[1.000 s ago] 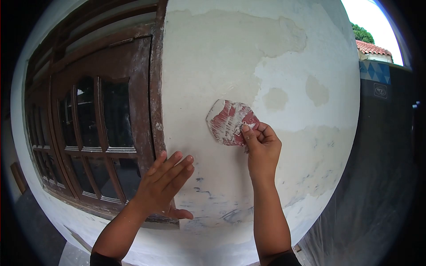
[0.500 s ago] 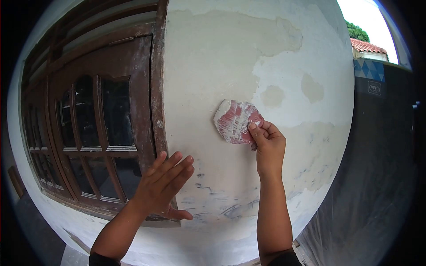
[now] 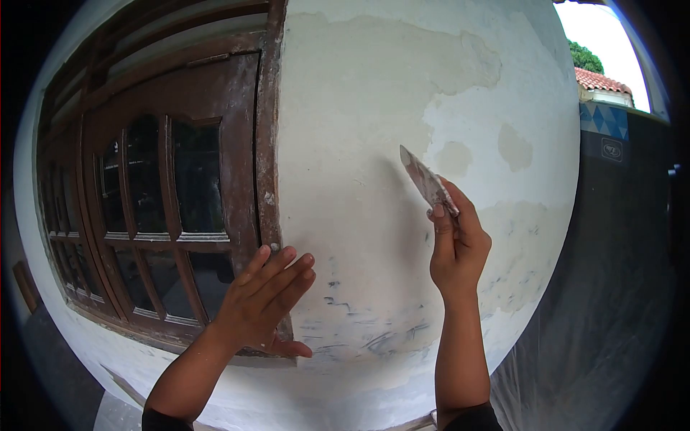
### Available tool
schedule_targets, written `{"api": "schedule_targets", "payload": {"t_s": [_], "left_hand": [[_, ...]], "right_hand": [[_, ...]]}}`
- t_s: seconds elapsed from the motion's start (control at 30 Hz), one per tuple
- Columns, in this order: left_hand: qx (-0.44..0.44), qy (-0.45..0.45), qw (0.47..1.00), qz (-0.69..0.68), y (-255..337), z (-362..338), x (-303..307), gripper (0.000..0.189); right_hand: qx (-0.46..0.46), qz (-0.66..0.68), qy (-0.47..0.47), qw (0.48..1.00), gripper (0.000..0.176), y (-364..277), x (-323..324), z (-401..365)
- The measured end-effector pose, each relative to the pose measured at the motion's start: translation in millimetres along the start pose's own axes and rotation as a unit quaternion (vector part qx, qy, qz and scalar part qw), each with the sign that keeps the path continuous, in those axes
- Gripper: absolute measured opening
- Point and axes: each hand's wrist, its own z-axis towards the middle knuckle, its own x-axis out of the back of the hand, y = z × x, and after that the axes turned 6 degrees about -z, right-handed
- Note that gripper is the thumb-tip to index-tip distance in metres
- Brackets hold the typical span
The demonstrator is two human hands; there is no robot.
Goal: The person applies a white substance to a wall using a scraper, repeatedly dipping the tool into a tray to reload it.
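My right hand (image 3: 461, 251) grips a flat reddish putty scraper (image 3: 425, 181) smeared with white putty. The scraper is seen nearly edge-on, its tip pointing up and left in front of the plastered wall (image 3: 345, 194). A soft shadow falls on the wall beside it. My left hand (image 3: 260, 305) is raised with fingers stretched out and thumb apart, holding nothing. It overlaps the lower right corner of the brown wooden window frame (image 3: 269, 179) in this view.
Glazed brown window shutters (image 3: 198, 176) fill the left side. Beige patches and dark smudges (image 3: 388, 337) mark the pale wall. To the right hangs a dark sheet (image 3: 596, 287) with a blue patterned strip; a tiled roof (image 3: 604, 80) shows beyond.
My right hand has moved slightly right and turned the scraper from broad face to nearly edge-on. My left hand has stayed almost in place. The view has shifted a little.
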Motion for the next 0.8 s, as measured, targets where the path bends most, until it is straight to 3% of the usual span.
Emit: {"api": "schedule_targets", "payload": {"t_s": [0.03,0.1,0.2,0.3,0.43,0.63,0.73,0.8], "left_hand": [[0.0,0.001,1.0,-0.004,1,-1,-1,0.1],[0.001,0.002,1.0,-0.008,2,-1,-3,0.1],[0.004,-0.006,1.0,-0.01,3,-1,-6,0.1],[0.007,-0.01,1.0,-0.01,3,-1,-9,0.101],[0.007,-0.007,1.0,-0.007,1,-2,-10,0.101],[0.009,-0.009,1.0,0.004,1,8,-17,0.1],[0.009,-0.006,1.0,0.006,3,9,-20,0.1],[0.008,-0.004,1.0,0.004,3,5,-20,0.1]], "right_hand": [[0.138,-0.089,0.011,0.986,0.037,5,-6,4],[0.3,-0.215,-0.013,0.929,0.043,11,-15,7],[0.343,-0.257,-0.033,0.903,0.044,23,-34,-7],[0.306,-0.275,-0.077,0.908,0.041,42,-41,-30],[0.314,-0.265,-0.067,0.909,0.041,60,-32,-64],[0.316,-0.244,-0.009,0.917,0.04,48,-44,-27],[0.326,-0.265,-0.111,0.901,0.043,47,-43,-23],[0.326,-0.273,-0.11,0.898,0.043,61,-32,-42]]}}
